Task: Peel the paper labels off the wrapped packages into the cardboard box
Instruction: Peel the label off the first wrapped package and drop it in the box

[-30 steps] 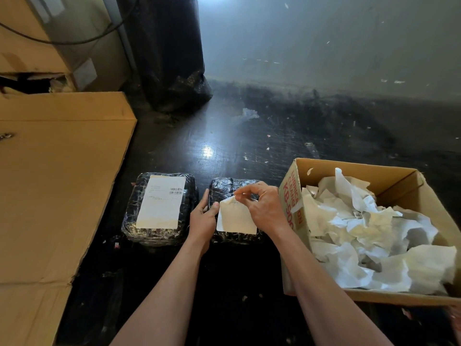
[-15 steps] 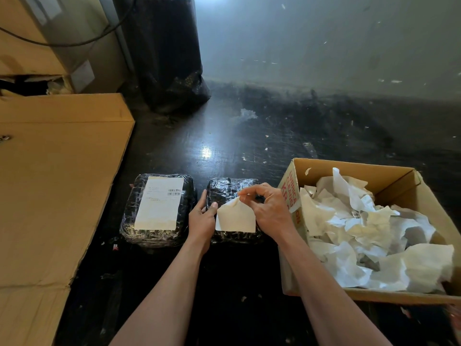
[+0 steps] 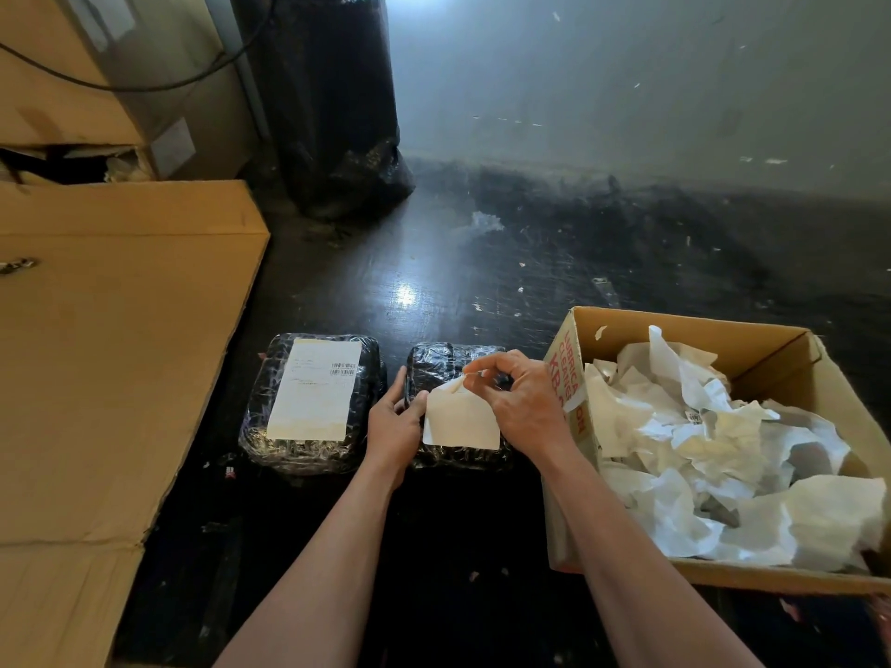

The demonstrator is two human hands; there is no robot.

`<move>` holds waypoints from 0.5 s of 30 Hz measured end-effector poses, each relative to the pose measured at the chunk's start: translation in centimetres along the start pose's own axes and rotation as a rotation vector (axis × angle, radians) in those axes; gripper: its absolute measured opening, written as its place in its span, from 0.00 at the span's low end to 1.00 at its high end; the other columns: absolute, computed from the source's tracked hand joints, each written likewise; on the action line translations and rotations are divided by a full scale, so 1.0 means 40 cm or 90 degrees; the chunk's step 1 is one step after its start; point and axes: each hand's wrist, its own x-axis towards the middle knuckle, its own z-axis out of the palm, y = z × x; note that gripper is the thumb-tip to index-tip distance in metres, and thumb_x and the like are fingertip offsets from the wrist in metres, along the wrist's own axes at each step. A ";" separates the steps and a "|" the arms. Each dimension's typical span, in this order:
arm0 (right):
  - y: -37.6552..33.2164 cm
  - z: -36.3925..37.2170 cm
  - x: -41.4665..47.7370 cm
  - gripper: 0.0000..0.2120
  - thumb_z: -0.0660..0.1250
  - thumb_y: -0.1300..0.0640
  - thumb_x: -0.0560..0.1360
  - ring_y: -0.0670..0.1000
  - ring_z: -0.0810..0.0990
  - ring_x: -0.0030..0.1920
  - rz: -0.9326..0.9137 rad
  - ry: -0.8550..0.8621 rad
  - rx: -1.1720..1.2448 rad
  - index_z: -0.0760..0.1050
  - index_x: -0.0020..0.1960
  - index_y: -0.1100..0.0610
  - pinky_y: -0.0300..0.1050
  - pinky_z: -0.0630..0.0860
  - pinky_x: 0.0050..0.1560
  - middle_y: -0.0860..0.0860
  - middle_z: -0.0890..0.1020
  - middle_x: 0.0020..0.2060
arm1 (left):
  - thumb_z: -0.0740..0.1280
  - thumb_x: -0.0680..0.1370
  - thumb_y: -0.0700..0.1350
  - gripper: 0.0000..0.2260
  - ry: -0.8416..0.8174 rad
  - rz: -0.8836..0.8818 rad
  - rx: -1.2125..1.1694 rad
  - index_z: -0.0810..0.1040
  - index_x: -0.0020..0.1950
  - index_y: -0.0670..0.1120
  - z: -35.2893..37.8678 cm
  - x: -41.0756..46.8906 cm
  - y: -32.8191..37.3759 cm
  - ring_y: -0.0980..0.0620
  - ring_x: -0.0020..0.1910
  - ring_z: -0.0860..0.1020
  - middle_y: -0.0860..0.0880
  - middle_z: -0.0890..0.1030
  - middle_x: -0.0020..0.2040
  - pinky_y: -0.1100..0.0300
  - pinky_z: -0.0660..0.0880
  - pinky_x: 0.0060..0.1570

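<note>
— Black shiny wrap is covering two packages on the dark floor (image 3: 482, 262). What are the hands doing?

— The right hand (image 3: 523, 402) is pinching the top corner of a white label (image 3: 460, 421) and is pulling it up off the right package (image 3: 441, 366). The lower part of the label is lying on the wrap.

— And the other hand?

— The left hand (image 3: 393, 424) is pressing on the left side of that package, with fingers spread and nothing in them.

— Is the other package done?

— No. The left package (image 3: 260, 426) is sitting just beside it, and its label (image 3: 316, 388) is lying flat on top.

— Where is the box?

— The cardboard box (image 3: 699, 332) is standing just to the right, and crumpled white paper (image 3: 713, 455) is filling it. Big flat cardboard (image 3: 111, 354) is lying on the left.
</note>
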 end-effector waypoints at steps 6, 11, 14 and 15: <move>0.004 -0.011 -0.009 0.08 0.76 0.57 0.74 0.55 0.79 0.52 -0.010 -0.002 0.001 0.85 0.45 0.42 0.58 0.79 0.53 0.46 0.82 0.45 | 0.73 0.78 0.42 0.28 0.019 -0.004 -0.041 0.71 0.76 0.54 0.008 0.008 -0.008 0.47 0.70 0.75 0.44 0.75 0.72 0.44 0.73 0.69; -0.006 -0.030 -0.023 0.06 0.76 0.61 0.74 0.50 0.80 0.47 -0.019 -0.022 0.029 0.86 0.47 0.51 0.51 0.80 0.49 0.50 0.82 0.46 | 0.74 0.77 0.43 0.28 0.022 -0.003 -0.045 0.72 0.75 0.56 0.011 0.018 -0.020 0.46 0.67 0.77 0.42 0.77 0.70 0.44 0.74 0.67; -0.009 -0.032 -0.028 0.05 0.76 0.60 0.74 0.49 0.80 0.47 -0.028 -0.028 0.023 0.86 0.47 0.51 0.47 0.80 0.48 0.49 0.82 0.45 | 0.73 0.78 0.42 0.27 0.026 0.003 -0.046 0.71 0.76 0.54 0.013 0.016 -0.017 0.47 0.65 0.78 0.42 0.78 0.69 0.45 0.75 0.67; -0.009 -0.033 -0.029 0.05 0.76 0.60 0.74 0.49 0.80 0.46 -0.030 -0.030 0.027 0.86 0.47 0.51 0.47 0.80 0.48 0.48 0.82 0.45 | 0.74 0.78 0.42 0.28 0.028 0.007 -0.041 0.71 0.76 0.54 0.011 0.022 -0.022 0.46 0.67 0.77 0.42 0.77 0.70 0.44 0.74 0.68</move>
